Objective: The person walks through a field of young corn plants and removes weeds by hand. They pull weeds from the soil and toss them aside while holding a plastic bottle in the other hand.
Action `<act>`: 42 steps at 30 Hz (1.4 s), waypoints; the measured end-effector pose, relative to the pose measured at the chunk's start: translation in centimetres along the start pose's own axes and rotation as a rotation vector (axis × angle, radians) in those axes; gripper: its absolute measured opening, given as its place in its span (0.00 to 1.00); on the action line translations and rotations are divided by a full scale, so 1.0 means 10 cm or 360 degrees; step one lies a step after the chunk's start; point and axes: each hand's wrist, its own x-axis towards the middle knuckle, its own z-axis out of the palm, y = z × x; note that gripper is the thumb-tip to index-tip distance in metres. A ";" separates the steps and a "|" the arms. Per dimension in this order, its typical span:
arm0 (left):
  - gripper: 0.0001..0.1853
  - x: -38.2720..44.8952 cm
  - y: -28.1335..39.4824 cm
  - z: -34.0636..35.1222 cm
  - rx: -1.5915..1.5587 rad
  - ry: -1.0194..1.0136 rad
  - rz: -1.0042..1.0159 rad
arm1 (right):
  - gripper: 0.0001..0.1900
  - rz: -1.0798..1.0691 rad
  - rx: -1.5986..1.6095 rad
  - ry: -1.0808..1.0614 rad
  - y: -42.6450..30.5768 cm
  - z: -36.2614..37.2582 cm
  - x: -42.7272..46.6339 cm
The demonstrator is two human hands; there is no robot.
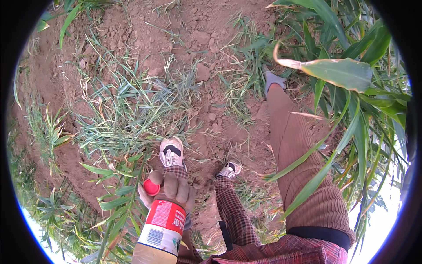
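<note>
My left hand (178,191), in a dirty pale glove, grips one end of a clear plastic bottle (156,252). The bottle's red and white label (163,227) bears upside-down writing and a barcode. Its other end runs out of the picture at the bottom edge, and it looks pale yellowish inside. Between the fingers and thumb of the same hand sits a round red bottle cap (151,187). My right arm, in a ribbed brown sleeve, stretches forward to my gloved right hand (274,81) beside green leaves. Its fingers are mostly hidden, and whether they hold anything is unclear.
Leafy maize-like plants (356,72) crowd the right side, some leaves crossing my right arm. More plants (122,198) stand at the lower left. Cut grass (132,109) lies in heaps on reddish cloddy soil (194,19). My light shoes (172,151) stand on the soil.
</note>
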 end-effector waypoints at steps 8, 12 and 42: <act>0.29 0.02 -0.10 0.01 -0.0020 0.0060 -0.0025 | 0.65 -0.0034 0.0100 -0.0086 0.31 0.06 -0.34; 0.31 0.05 -0.16 0.04 0.0020 0.0009 -0.0036 | 0.62 -0.0212 0.0272 -0.0047 0.61 0.04 -0.43; 0.30 0.10 -0.19 0.07 0.0142 0.0102 -0.0056 | 0.36 -0.0616 -0.0568 -0.0406 0.51 0.37 0.32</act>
